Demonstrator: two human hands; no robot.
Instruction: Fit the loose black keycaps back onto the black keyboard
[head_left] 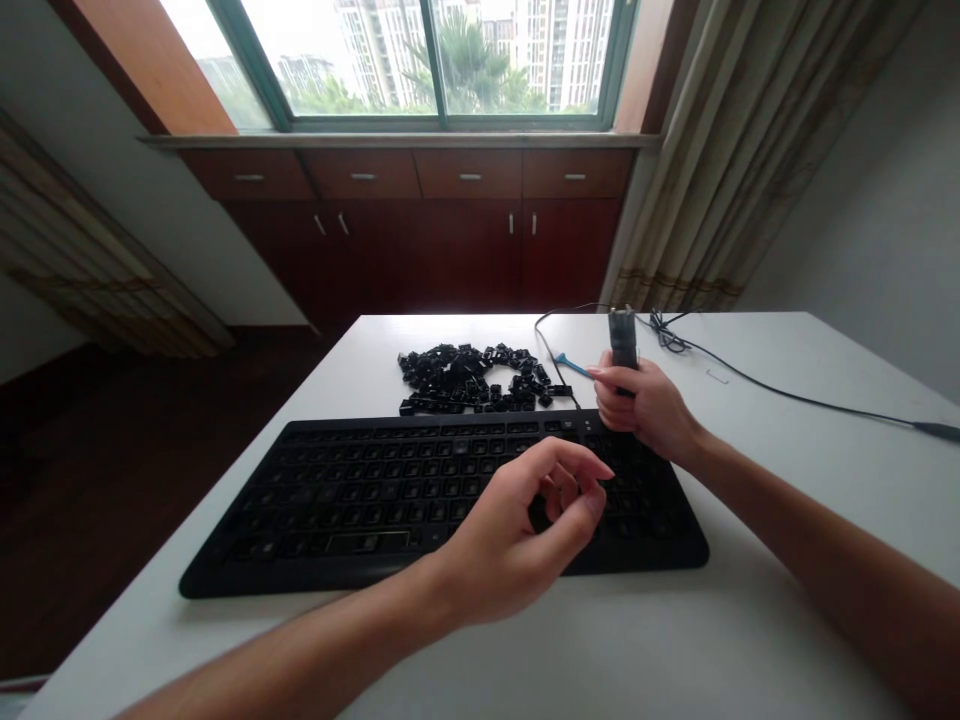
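Note:
My left hand hovers above the middle right of a black keyboard, its fingers loosely bent. The index fingertip and thumb tip are close but apart, and nothing shows between them. The keyboard's keycaps are off, so the bare key sockets show. Over its upper right corner, my right hand is wrapped round a black block-shaped handheld device held upright, with light, metal-looking points on top. A thin blue tool runs up to the right hand's fingers; I cannot tell if they touch it.
A pile of loose black keycaps lies behind the keyboard on a white table. A black cable with a coiled part crosses the right side. Near it is a small bent wire. Cabinets stand beneath the window.

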